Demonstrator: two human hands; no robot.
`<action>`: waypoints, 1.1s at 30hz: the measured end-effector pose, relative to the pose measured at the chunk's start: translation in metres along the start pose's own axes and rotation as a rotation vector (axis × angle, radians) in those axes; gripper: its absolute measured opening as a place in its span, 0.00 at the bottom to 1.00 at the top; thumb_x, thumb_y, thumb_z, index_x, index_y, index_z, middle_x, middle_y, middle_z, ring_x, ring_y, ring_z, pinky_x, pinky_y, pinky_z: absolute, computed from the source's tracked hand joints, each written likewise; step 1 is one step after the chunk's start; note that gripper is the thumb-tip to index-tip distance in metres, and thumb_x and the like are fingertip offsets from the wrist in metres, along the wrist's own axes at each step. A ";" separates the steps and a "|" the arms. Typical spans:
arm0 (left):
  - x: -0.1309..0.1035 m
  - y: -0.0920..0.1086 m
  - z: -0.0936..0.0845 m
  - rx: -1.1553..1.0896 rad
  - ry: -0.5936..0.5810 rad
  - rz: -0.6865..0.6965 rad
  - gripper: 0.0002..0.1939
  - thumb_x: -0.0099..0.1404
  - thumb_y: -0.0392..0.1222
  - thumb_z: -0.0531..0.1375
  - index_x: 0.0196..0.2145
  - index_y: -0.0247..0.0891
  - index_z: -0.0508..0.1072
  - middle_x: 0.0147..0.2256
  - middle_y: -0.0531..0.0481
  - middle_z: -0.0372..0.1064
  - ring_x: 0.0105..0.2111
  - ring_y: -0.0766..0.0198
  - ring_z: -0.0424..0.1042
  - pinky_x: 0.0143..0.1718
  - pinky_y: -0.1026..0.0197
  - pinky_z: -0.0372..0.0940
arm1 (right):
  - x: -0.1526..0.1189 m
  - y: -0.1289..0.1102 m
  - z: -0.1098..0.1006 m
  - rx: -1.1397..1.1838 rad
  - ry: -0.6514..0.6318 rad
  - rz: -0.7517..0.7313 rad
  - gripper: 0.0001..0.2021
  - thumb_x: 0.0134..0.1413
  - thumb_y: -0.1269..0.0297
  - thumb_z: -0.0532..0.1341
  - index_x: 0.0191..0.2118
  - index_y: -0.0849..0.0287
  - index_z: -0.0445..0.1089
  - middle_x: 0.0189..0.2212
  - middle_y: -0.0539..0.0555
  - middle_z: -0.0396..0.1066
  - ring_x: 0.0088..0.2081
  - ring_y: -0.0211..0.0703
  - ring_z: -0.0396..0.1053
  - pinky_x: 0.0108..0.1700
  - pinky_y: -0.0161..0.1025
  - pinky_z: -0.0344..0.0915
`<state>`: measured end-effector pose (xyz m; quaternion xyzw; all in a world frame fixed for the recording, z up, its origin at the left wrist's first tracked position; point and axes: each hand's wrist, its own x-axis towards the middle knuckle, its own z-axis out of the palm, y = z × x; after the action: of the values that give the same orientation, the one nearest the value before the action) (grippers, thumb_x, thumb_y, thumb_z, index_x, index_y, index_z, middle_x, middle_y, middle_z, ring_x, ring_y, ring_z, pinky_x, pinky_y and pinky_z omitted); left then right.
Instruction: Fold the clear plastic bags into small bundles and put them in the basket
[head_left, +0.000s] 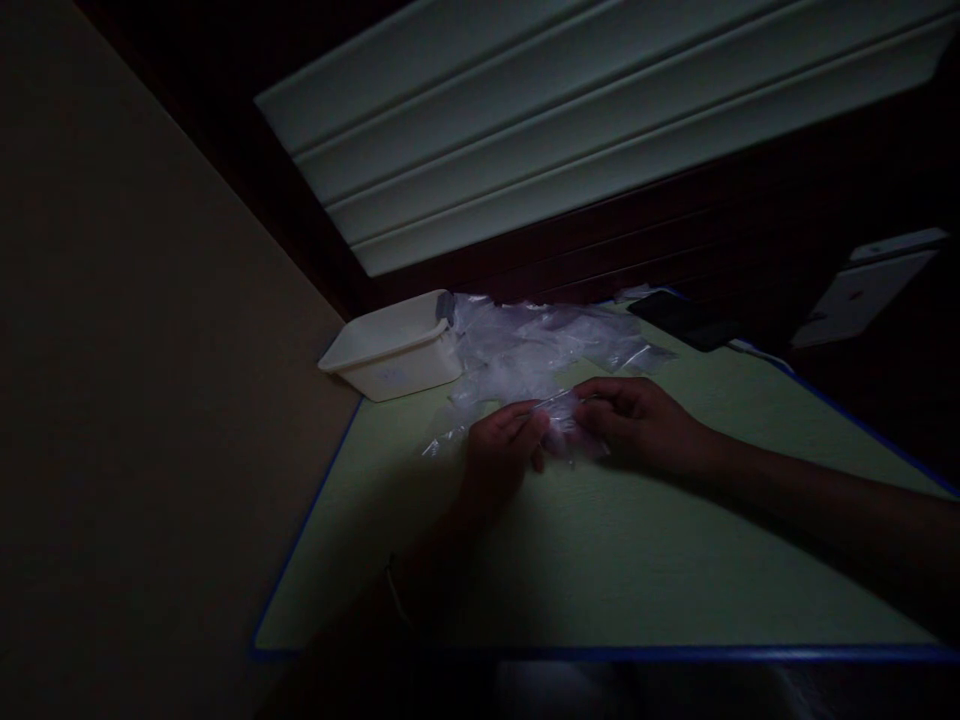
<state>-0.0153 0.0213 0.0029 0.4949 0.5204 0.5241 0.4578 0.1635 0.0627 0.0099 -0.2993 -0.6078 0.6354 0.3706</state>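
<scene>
Between my two hands is a small clear plastic bag [561,420], held above the pale green table. My left hand [504,450] pinches its left side, thumb on top. On the right side, the thumb and fingers of my right hand [634,420] close on the same bag. What the bag contains, if anything, is too dark to make out. Just behind my hands lies a loose pile of clear plastic bags [525,345], and some plastic reaches out to the left of my left hand.
A cream plastic bin [405,365] stands at the table's back left, beside the pile. A dark flat phone-like object [682,320] lies at the back right. The table [600,580] has a blue edge. Walls rise behind and to the left.
</scene>
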 end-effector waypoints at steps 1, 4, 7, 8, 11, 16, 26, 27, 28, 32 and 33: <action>0.000 -0.001 0.000 -0.009 -0.009 0.000 0.18 0.56 0.49 0.64 0.40 0.32 0.75 0.20 0.53 0.69 0.15 0.73 0.61 0.16 0.69 0.57 | 0.001 0.000 0.000 -0.006 0.005 -0.002 0.09 0.51 0.61 0.62 0.34 0.61 0.69 0.21 0.47 0.67 0.21 0.32 0.61 0.24 0.32 0.56; -0.001 -0.001 -0.001 -0.017 -0.040 0.009 0.19 0.56 0.48 0.64 0.41 0.32 0.75 0.21 0.53 0.69 0.15 0.73 0.62 0.17 0.69 0.58 | 0.001 0.000 -0.001 0.004 0.015 0.022 0.10 0.50 0.60 0.63 0.35 0.61 0.69 0.22 0.47 0.68 0.21 0.32 0.61 0.24 0.32 0.56; -0.002 0.001 0.000 0.004 -0.039 0.016 0.18 0.56 0.46 0.64 0.40 0.31 0.75 0.22 0.51 0.71 0.16 0.74 0.61 0.17 0.69 0.57 | 0.000 0.001 -0.001 -0.021 0.000 0.028 0.10 0.50 0.60 0.63 0.34 0.61 0.69 0.23 0.49 0.68 0.22 0.33 0.62 0.23 0.32 0.57; -0.002 0.001 0.000 0.006 -0.033 0.013 0.17 0.55 0.46 0.64 0.39 0.31 0.75 0.23 0.51 0.71 0.16 0.74 0.61 0.17 0.69 0.57 | 0.000 0.001 -0.001 -0.039 -0.009 0.023 0.09 0.50 0.60 0.63 0.33 0.62 0.69 0.22 0.49 0.68 0.21 0.32 0.61 0.23 0.32 0.56; -0.002 0.002 0.000 -0.002 -0.035 0.002 0.18 0.55 0.46 0.65 0.40 0.32 0.75 0.24 0.51 0.71 0.16 0.74 0.61 0.17 0.69 0.57 | -0.001 0.000 -0.002 -0.053 -0.025 0.008 0.08 0.50 0.62 0.64 0.28 0.61 0.69 0.21 0.48 0.67 0.21 0.31 0.60 0.22 0.31 0.55; -0.002 0.002 0.000 -0.038 -0.073 -0.009 0.15 0.55 0.46 0.64 0.36 0.32 0.74 0.21 0.53 0.69 0.15 0.73 0.61 0.16 0.69 0.57 | 0.000 -0.002 0.001 0.045 0.012 0.019 0.09 0.48 0.61 0.65 0.33 0.61 0.72 0.23 0.49 0.69 0.23 0.34 0.63 0.26 0.33 0.59; -0.001 -0.001 -0.006 -0.065 -0.130 0.041 0.12 0.57 0.42 0.60 0.36 0.32 0.78 0.20 0.52 0.69 0.17 0.71 0.63 0.20 0.67 0.58 | 0.004 0.002 -0.003 0.150 0.047 0.025 0.06 0.46 0.65 0.62 0.29 0.61 0.75 0.21 0.51 0.69 0.22 0.35 0.62 0.28 0.35 0.59; -0.001 0.000 -0.007 -0.058 -0.132 0.038 0.12 0.57 0.42 0.59 0.35 0.32 0.78 0.21 0.50 0.69 0.18 0.70 0.64 0.21 0.66 0.58 | 0.003 0.000 -0.004 0.127 0.044 0.015 0.07 0.46 0.65 0.61 0.28 0.61 0.75 0.21 0.51 0.70 0.23 0.36 0.63 0.28 0.35 0.59; -0.002 0.000 -0.008 -0.042 -0.128 0.044 0.13 0.58 0.43 0.59 0.35 0.32 0.78 0.22 0.49 0.70 0.19 0.70 0.65 0.21 0.66 0.58 | 0.003 -0.002 -0.004 0.094 0.037 -0.001 0.08 0.46 0.65 0.60 0.28 0.62 0.75 0.21 0.52 0.70 0.23 0.37 0.63 0.28 0.35 0.60; -0.004 0.003 -0.005 0.084 -0.069 0.094 0.14 0.58 0.47 0.61 0.35 0.33 0.78 0.19 0.52 0.67 0.19 0.70 0.63 0.22 0.67 0.58 | 0.000 -0.007 -0.002 -0.127 0.039 -0.062 0.10 0.50 0.60 0.61 0.29 0.62 0.74 0.23 0.52 0.70 0.25 0.38 0.64 0.28 0.35 0.60; -0.004 0.003 -0.003 0.092 -0.056 0.092 0.15 0.57 0.47 0.62 0.36 0.33 0.78 0.19 0.53 0.66 0.19 0.71 0.62 0.22 0.67 0.58 | -0.001 -0.007 -0.001 -0.171 0.047 -0.065 0.09 0.50 0.60 0.61 0.30 0.61 0.74 0.23 0.51 0.70 0.25 0.37 0.64 0.27 0.35 0.60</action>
<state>-0.0182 0.0168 0.0063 0.5533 0.5078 0.5058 0.4245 0.1657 0.0623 0.0165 -0.3248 -0.6602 0.5618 0.3783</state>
